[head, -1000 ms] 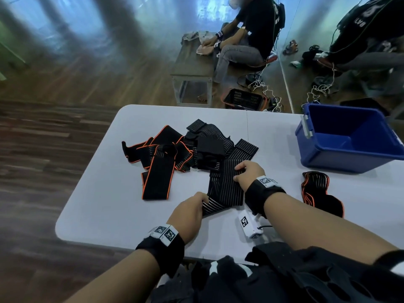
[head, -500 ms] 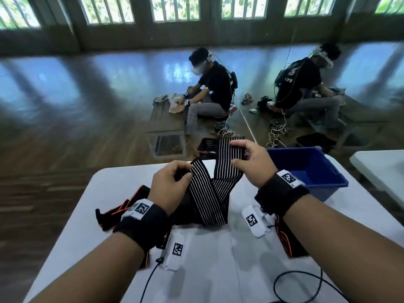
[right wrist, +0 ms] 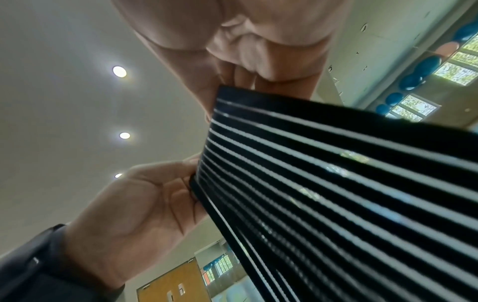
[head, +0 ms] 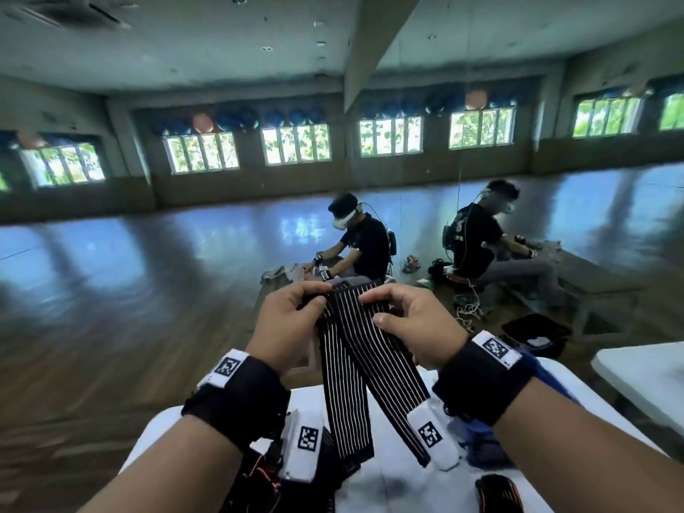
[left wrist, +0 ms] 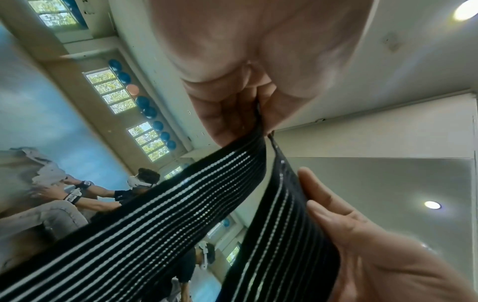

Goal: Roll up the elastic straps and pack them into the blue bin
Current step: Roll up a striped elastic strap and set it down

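Note:
I hold a black elastic strap with white stripes [head: 351, 364] up in the air in front of me. My left hand [head: 314, 296] and right hand [head: 370, 303] both pinch its top end side by side, and two tails hang down toward the white table [head: 392, 486]. The left wrist view shows my left hand [left wrist: 256, 122] pinching the strap [left wrist: 155, 214]. My right hand [right wrist: 243, 81] grips the strap's end [right wrist: 336, 173] in the right wrist view. The blue bin [head: 544, 372] is mostly hidden behind my right wrist.
Black straps with orange trim lie on the table at the lower left [head: 259, 475] and lower right [head: 498, 494]. Another white table [head: 640, 379] stands to the right. A seated person [head: 362, 246] and a mirror reflection are beyond, across the wooden floor.
Both hands picked the striped strap off the pile and raised it well above the table, coming closer together at its top end. My view tilted up toward the room.

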A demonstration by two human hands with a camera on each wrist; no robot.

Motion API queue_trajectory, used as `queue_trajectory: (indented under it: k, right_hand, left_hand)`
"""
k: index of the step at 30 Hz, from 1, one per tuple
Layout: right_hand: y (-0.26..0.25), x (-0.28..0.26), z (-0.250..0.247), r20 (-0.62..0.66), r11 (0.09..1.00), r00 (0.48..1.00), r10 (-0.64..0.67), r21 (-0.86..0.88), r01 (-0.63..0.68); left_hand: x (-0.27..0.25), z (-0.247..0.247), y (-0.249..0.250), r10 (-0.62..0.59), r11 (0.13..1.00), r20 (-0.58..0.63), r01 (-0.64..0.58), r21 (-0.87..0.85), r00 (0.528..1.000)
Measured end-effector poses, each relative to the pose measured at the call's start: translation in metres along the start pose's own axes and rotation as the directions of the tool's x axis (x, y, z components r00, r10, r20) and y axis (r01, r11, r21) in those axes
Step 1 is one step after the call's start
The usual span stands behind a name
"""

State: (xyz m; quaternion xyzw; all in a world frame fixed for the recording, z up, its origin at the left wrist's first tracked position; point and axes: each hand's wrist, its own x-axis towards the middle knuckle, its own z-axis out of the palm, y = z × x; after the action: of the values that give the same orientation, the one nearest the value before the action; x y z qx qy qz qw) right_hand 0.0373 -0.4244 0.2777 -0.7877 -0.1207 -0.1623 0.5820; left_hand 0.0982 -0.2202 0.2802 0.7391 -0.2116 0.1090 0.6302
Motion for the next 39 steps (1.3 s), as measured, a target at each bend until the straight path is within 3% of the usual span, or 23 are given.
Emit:
queue_trajectory:
  k: [7,14,18,22,32,39]
  right_hand:
    - [-0.003,-0.005,0.004,0.045,0.997,0.999,-0.012,-0.078,0.015]
    - [-0.009,-0.005,0.003,0.071,0.995,0.997,-0.023,-0.096,0.029]
    - [-0.009,-0.005,0.002,-0.016,0.986,0.996,-0.088,-0.142,0.085]
    - [0.000,-0.005,0.002,-0.131,0.993,0.989,-0.066,-0.107,0.053]
    - [-0.002,-0.011,0.010,-0.161,0.989,0.977,-0.139,-0.071,0.130]
    - [0.003,-0.012,0.015,-0.329,0.995,0.940,-0.090,0.018,0.102]
  left_hand:
    - [-0.010,0.015,0.014,-0.017,0.996,0.005,0.018,-0.082,1.000]
    - [-0.008,0.018,0.013,0.016,1.000,0.011,-0.016,-0.027,1.000]
    - [-0.010,0.021,0.016,0.007,0.998,0.031,-0.005,-0.065,1.000]
    - [-0.013,0.024,0.019,0.006,0.994,0.060,0.000,-0.111,0.998]
    - [-0.014,0.032,0.018,0.050,0.993,0.000,-0.049,-0.103,0.999]
    - [-0.034,0.045,0.010,0.111,0.971,-0.035,-0.116,-0.210,0.993]
